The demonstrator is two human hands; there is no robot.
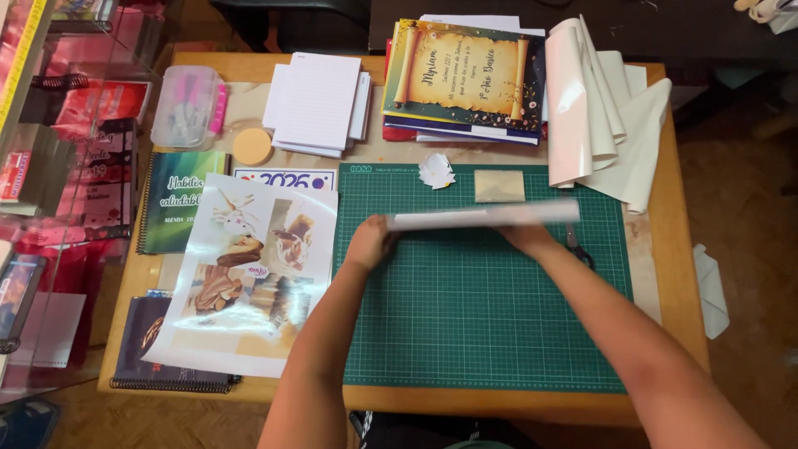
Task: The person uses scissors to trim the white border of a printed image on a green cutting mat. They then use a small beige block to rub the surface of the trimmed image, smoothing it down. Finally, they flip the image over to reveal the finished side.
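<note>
Over the green gridded cutting mat (465, 324) on the wooden worktop (665, 274), both hands hold a thin white sheet (486, 216) edge-on, blurred, flat & stiff-looking. Left hand (370, 241) grips its left end; right hand (524, 237) sits under the right part, mostly hidden, fingers not clear. Glossy printed poster (249, 274) lies just left of the mat; curled white rolls (590, 108) at top right; small tan card (499, 185) just beyond the sheet.

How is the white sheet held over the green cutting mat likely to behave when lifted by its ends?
The white sheet looks thin, so probably light. Held by both hands, it stays fairly straight, suggesting some stiffness. It might still sag if one end were released.
</note>
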